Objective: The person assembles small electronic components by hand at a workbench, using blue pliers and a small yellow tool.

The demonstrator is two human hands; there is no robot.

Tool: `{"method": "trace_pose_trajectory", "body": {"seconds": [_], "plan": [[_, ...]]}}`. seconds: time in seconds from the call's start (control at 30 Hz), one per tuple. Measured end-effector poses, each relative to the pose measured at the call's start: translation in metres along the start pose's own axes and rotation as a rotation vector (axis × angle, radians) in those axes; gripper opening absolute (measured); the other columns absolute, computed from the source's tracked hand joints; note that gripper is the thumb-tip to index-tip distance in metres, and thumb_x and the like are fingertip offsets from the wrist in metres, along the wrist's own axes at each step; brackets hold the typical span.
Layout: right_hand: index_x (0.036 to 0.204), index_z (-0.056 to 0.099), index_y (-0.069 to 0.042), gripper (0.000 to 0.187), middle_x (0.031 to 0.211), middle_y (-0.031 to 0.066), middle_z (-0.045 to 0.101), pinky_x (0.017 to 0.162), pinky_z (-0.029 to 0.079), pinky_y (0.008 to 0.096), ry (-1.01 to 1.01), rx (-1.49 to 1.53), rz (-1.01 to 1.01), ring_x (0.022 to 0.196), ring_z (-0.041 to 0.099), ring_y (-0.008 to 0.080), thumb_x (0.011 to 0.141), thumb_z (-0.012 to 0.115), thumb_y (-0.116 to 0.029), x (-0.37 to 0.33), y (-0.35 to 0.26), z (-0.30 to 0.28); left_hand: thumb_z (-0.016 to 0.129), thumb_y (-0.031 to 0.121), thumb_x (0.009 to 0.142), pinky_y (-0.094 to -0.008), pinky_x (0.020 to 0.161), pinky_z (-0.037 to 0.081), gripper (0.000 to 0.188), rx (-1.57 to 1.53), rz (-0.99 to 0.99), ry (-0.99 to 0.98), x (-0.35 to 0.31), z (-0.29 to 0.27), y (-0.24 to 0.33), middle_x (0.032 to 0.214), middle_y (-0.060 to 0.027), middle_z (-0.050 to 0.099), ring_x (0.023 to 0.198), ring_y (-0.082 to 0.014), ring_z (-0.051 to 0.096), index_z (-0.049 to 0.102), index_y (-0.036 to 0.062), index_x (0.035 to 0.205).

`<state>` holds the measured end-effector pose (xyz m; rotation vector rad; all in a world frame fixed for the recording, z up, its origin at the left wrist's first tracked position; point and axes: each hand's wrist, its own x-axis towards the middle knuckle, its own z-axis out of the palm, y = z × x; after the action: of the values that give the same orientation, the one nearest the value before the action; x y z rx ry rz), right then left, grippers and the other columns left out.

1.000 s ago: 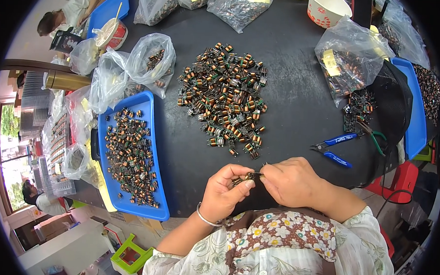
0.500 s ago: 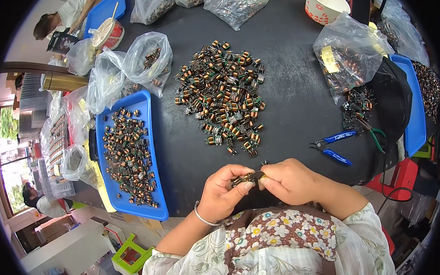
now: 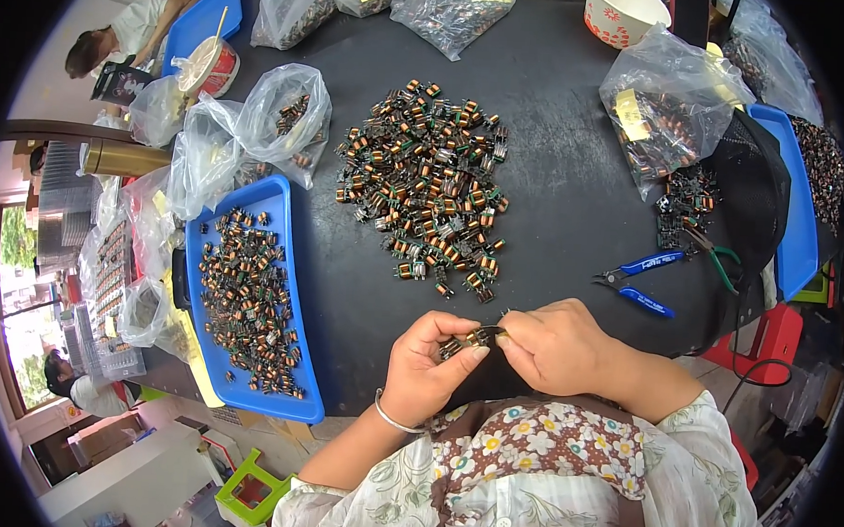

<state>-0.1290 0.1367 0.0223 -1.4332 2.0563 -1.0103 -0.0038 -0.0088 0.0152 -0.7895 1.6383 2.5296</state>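
Note:
My left hand (image 3: 432, 356) is closed around several small copper-wound coils (image 3: 451, 348). One coil is pinched at its fingertips, pointing toward the other hand. My right hand (image 3: 561, 350) is closed against that coil, with a small dark piece (image 3: 496, 336) between its thumb and bent fingers. Most of this piece is covered, so I cannot tell its kind. Beyond both hands, a large heap of copper-and-black coils (image 3: 426, 179) lies on the dark table (image 3: 551, 109).
A blue tray (image 3: 298, 352) of coils stands to the left. Blue-handled cutters (image 3: 650, 264) and green-handled pliers (image 3: 723, 263) lie at right near a bag of coils (image 3: 669, 114). More clear bags (image 3: 288, 107), a paper bowl (image 3: 626, 16) and another blue tray (image 3: 796, 223) surround the heap.
My right hand has turned and risen slightly, and less of the dark piece shows. My left hand has stayed nearly in place, still gripping the coils.

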Motion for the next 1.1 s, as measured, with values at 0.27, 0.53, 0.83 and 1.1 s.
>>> {"method": "trace_pose_trajectory", "body": {"seconds": [0.27, 0.53, 0.83, 1.1], "plan": [[0.070, 0.047, -0.004, 0.011, 0.054, 0.0095, 0.053, 0.044, 0.041, 0.0385, 0.056, -0.073, -0.009, 0.048, 0.054, 0.0300, 0.074, 0.057, -0.009, -0.001, -0.003, 0.004, 0.062, -0.006, 0.077, -0.0209, 0.073, 0.044, 0.021, 0.167, 0.215, 0.028, -0.001, 0.001, -0.007, 0.090, -0.0042, 0.056, 0.081, -0.0079, 0.053, 0.054, -0.0012, 0.096], [0.072, 0.047, -0.003, 0.016, 0.059, 0.0137, 0.055, 0.048, 0.042, 0.0420, -0.149, 0.110, 0.071, 0.054, 0.056, 0.0334, 0.082, 0.051, -0.016, 0.001, 0.000, -0.004, 0.060, -0.006, 0.078, -0.0208, 0.072, 0.044, 0.021, 0.040, 0.124, -0.003, -0.005, 0.002, -0.003, 0.092, -0.0064, 0.057, 0.081, -0.0082, 0.054, 0.053, -0.0018, 0.097], [0.071, 0.051, -0.004, 0.015, 0.059, 0.0131, 0.055, 0.049, 0.042, 0.0409, -0.028, 0.290, 0.095, 0.055, 0.055, 0.0330, 0.082, 0.050, -0.015, -0.001, 0.006, -0.003, 0.058, 0.000, 0.082, -0.0188, 0.049, 0.042, 0.018, -0.147, -0.059, -0.040, 0.002, -0.001, 0.000, 0.081, -0.0078, 0.059, 0.060, -0.0077, 0.051, 0.052, 0.0009, 0.099], [0.074, 0.049, -0.006, 0.012, 0.059, 0.0110, 0.055, 0.047, 0.042, 0.0403, -0.041, 0.136, 0.021, 0.053, 0.055, 0.0317, 0.081, 0.052, -0.014, 0.001, 0.005, -0.007, 0.055, 0.012, 0.086, -0.0194, 0.045, 0.037, 0.017, -0.547, -0.250, -0.156, 0.004, -0.005, -0.003, 0.082, -0.0098, 0.059, 0.057, -0.0098, 0.049, 0.052, 0.0027, 0.100]]}}
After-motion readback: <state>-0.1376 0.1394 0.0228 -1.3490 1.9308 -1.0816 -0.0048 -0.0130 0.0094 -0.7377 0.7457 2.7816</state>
